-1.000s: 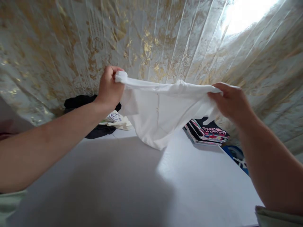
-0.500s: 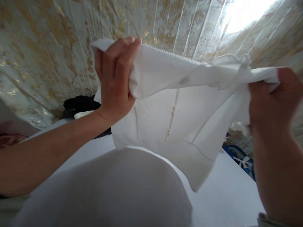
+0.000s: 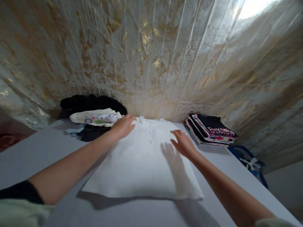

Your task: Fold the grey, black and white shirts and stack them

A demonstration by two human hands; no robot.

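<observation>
A white ribbed top (image 3: 144, 164) with small buttons down its front lies flat on the white table (image 3: 47, 151), neckline toward the far edge. My left hand (image 3: 123, 126) rests palm down on its upper left shoulder. My right hand (image 3: 183, 144) lies flat on its upper right part, fingers spread. Neither hand grips the cloth.
A loose heap of unfolded clothes (image 3: 92, 110), black with a cream printed piece on top, sits at the back left. A stack of folded dark shirts (image 3: 210, 129) stands at the back right. A gold and white curtain (image 3: 151, 56) hangs behind. A blue bag (image 3: 248, 160) lies past the table's right edge.
The white top was held up in the air by both hands; now it lies spread flat on the table and both hands rest open on it.
</observation>
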